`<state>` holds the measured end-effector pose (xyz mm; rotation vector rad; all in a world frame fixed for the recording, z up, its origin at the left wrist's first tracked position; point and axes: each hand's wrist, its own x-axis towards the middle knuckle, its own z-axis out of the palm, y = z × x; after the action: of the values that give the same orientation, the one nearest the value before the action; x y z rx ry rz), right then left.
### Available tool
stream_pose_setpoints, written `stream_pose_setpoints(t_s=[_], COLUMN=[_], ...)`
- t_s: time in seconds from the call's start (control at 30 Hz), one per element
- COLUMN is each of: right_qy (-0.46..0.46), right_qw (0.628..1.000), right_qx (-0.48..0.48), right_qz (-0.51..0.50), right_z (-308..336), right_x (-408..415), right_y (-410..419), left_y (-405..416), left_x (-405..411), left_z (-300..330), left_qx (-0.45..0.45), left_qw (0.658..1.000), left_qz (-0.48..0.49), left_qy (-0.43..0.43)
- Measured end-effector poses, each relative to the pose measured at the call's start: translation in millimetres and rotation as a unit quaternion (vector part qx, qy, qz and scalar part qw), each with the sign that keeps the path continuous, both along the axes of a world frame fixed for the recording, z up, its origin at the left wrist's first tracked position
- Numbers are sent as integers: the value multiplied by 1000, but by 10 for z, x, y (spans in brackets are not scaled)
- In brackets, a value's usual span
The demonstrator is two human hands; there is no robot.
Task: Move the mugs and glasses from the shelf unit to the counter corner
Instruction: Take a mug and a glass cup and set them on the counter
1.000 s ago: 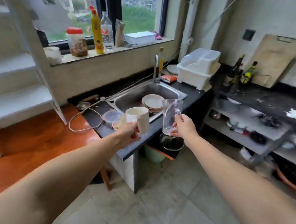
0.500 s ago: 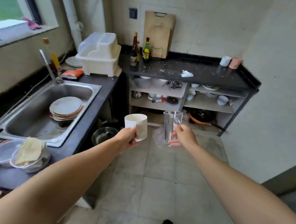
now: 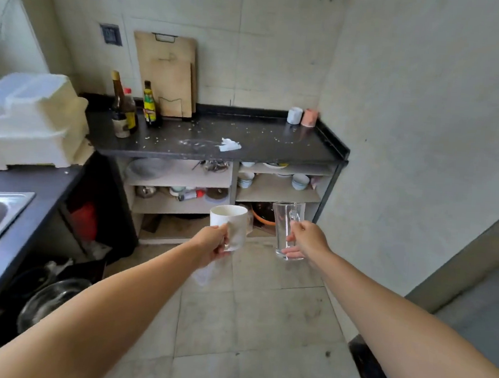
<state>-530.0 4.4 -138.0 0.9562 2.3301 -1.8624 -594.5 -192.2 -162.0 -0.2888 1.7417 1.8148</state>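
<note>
So both hands are loaded up here. The left hand (image 3: 212,242) has its fingers clenched around the handle side of a white mug (image 3: 230,224), and the right hand (image 3: 308,240) is gripping a clear glass mug (image 3: 286,229) by its handle, with a couple of fingers tucked under near the base. Both are held upright out in front, over the tiled floor, well short of the black counter (image 3: 260,148) ahead.

That counter's far right corner already has a white cup (image 3: 294,115) and a pink cup (image 3: 309,117) sitting side by side against the wall, so I'd guess that's the drop spot and these two go just beside them.

Handling-wise: the ceramic one looks thick-walled and probably has a bit of heft, totally stiff, and it'll chip if it bangs the counter edge. The glass one is tall and narrow, so likely tippier, and smooth glass gets slippery. Handles are the sensible place to hold both, which is what's happening. Looks empty as far as I can tell.

Only thing I'd watch is setting them down without clinking into the cups already there, since that corner is kind of tight against the raised back edge.
</note>
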Motion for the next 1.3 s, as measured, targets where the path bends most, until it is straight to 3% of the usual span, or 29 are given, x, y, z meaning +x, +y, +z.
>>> stream_pose_setpoints(t_s=[0.33,0.73,0.87,1.1,1.3], right_qy=[-10,-13,10,-6,-36], right_qw=[1000,999,998,994,999], right_qx=[-4,25,-11,-64,-26], right_qz=[-9,-31,-66,-90,-31], right_z=[-137,-96,-24,-172,-400], right_x=[-1127,-3352,-4060,-5270,-6607], right_y=[1006,1936,2200,2814,3559], left_y=[1036,2041,2246,2742,3432], left_x=[-1185,-3579,-4292,-5384,-6493], left_z=[22,57,116,15,-187], left_qx=[-14,-25,-43,-72,-69], left_qw=[1000,999,996,997,998], left_qz=[-1,-47,-71,-40,-11], left_qy=[-18,9,23,8,3])
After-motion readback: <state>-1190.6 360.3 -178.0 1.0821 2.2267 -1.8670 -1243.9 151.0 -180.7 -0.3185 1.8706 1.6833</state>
